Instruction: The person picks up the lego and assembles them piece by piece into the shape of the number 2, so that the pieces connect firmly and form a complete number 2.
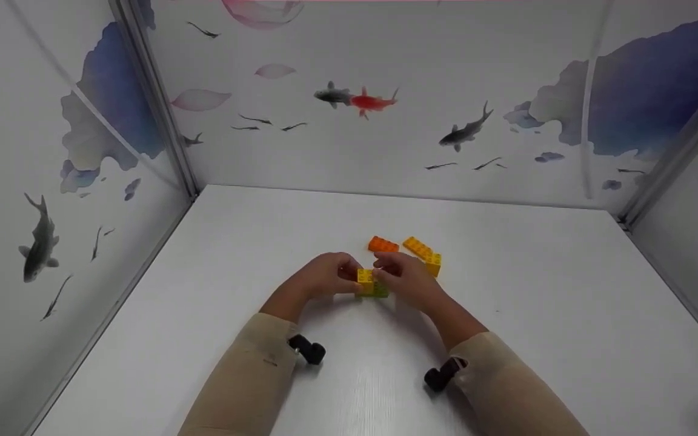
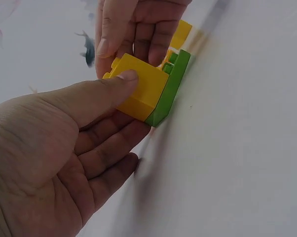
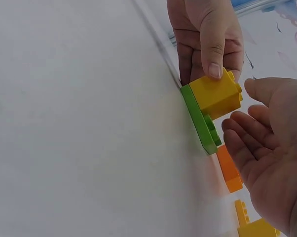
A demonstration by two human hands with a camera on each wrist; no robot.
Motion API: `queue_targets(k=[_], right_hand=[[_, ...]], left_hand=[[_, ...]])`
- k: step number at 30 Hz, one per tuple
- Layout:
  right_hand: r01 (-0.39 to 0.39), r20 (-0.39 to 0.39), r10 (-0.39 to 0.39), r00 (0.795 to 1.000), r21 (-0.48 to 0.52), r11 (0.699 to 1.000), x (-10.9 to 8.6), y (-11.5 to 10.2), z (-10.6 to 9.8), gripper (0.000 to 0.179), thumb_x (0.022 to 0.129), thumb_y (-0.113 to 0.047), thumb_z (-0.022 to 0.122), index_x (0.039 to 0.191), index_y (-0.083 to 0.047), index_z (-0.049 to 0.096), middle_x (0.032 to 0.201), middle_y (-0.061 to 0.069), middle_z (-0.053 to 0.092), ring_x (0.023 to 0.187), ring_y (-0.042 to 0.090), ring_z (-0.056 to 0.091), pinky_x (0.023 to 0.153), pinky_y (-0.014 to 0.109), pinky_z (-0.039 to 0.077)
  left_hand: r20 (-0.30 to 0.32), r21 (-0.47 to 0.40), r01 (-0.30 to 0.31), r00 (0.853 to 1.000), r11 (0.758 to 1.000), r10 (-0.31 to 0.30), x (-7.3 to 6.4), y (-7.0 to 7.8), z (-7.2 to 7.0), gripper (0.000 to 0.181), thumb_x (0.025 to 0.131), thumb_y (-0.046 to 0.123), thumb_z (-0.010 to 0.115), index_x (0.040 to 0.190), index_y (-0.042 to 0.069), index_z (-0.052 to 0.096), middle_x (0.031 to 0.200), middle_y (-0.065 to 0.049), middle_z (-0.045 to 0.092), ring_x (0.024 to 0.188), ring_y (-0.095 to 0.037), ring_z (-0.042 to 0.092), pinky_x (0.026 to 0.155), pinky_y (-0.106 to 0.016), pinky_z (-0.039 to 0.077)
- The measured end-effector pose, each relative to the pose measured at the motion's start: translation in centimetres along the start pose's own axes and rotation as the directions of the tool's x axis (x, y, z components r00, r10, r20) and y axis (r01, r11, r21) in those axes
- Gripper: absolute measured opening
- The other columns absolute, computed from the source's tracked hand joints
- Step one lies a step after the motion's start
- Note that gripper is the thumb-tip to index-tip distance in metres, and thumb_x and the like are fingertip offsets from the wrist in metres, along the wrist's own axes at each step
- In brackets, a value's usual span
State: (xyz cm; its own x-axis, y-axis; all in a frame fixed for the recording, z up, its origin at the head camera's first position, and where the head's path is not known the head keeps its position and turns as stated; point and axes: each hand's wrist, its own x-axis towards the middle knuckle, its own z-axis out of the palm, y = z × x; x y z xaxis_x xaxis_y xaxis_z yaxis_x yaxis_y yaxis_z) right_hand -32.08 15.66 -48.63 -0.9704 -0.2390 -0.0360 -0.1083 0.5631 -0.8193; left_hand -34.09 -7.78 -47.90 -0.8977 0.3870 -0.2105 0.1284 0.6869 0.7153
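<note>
The green plate (image 1: 380, 292) sits between the two hands, its long axis running left to right before the person. A yellow block (image 3: 215, 95) stands on its left end; the bare studs (image 3: 212, 129) are at the right end, on the right hand's side. The left hand (image 1: 326, 275) has its thumb and fingers clamped on the yellow block. The right hand (image 1: 411, 281) holds nothing: thumb and fingers stand apart, just beside the block; contact cannot be confirmed. An orange brick (image 1: 383, 244) lies just beyond the right fingertips. Whether the plate touches the table (image 1: 364, 387) cannot be told.
</note>
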Motion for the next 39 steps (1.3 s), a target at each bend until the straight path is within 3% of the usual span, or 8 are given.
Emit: queue_targets(k=[5,9,17,26,31,39], right_hand=[[-0.089,-0.11,0.092,0.99,0.034,0.995,0.8,-0.2,-0.9,0.058,0.104,-0.032,0.072,0.158,-0.019,0.052,0.149,0.005,0.064,0.137,0.028,0.063,0.117,0.046,0.053],[-0.13,-0.148,0.131,0.98,0.013,0.991,2.2,-0.8,-1.4,0.064,0.105,-0.028,0.071,0.162,-0.017,0.045,0.162,0.009,0.054,0.146,0.032,0.057,0.121,0.048,0.049],[-0.17,-0.141,0.154,0.978,-0.11,0.979,4.5,-1.3,-1.6,0.061,0.105,-0.025,0.071,0.16,-0.014,0.048,0.162,0.011,0.053,0.15,0.032,0.051,0.125,0.048,0.045],[-0.292,-0.11,0.277,0.955,-0.169,0.941,6.0,-1.1,-1.0,0.056,0.105,-0.018,0.07,0.157,-0.012,0.053,0.161,0.01,0.054,0.146,0.03,0.054,0.127,0.048,0.042],[-0.292,-0.105,0.278,0.955,-0.159,0.943,5.9,-0.9,-0.9,0.056,0.104,-0.016,0.07,0.157,-0.013,0.053,0.162,0.008,0.053,0.146,0.03,0.052,0.129,0.05,0.039],[-0.201,-0.13,0.184,0.974,-0.138,0.97,4.3,-1.5,-1.2,0.052,0.103,-0.019,0.071,0.154,-0.015,0.058,0.154,0.008,0.059,0.138,0.03,0.057,0.125,0.047,0.046]], left_hand=[[0.0,0.006,0.014,1.0,1.0,-0.014,-0.1,0.2,0.2,0.032,0.093,0.036,0.085,0.121,0.028,0.07,0.117,0.007,0.071,0.112,-0.019,0.064,0.108,-0.041,0.057],[-0.006,0.003,0.022,1.0,1.0,-0.022,-0.1,0.3,0.2,0.033,0.092,0.035,0.085,0.121,0.028,0.069,0.117,0.006,0.071,0.112,-0.02,0.064,0.108,-0.041,0.058],[0.005,-0.003,0.014,1.0,1.0,-0.014,0.0,0.2,0.3,0.031,0.093,0.035,0.085,0.119,0.028,0.069,0.116,0.006,0.071,0.111,-0.021,0.063,0.107,-0.04,0.057],[-0.002,-0.006,0.013,1.0,1.0,-0.013,-0.2,0.4,0.1,0.033,0.092,0.035,0.086,0.119,0.029,0.069,0.115,0.007,0.07,0.111,-0.021,0.063,0.106,-0.04,0.058],[0.0,-0.006,0.016,1.0,1.0,-0.016,-0.2,0.4,0.1,0.032,0.093,0.035,0.085,0.12,0.029,0.069,0.117,0.006,0.07,0.112,-0.021,0.063,0.106,-0.04,0.058],[0.006,-0.013,-0.008,1.0,1.0,0.008,-0.1,0.0,0.0,0.032,0.093,0.036,0.084,0.119,0.028,0.069,0.119,0.006,0.07,0.113,-0.02,0.063,0.107,-0.041,0.057]])
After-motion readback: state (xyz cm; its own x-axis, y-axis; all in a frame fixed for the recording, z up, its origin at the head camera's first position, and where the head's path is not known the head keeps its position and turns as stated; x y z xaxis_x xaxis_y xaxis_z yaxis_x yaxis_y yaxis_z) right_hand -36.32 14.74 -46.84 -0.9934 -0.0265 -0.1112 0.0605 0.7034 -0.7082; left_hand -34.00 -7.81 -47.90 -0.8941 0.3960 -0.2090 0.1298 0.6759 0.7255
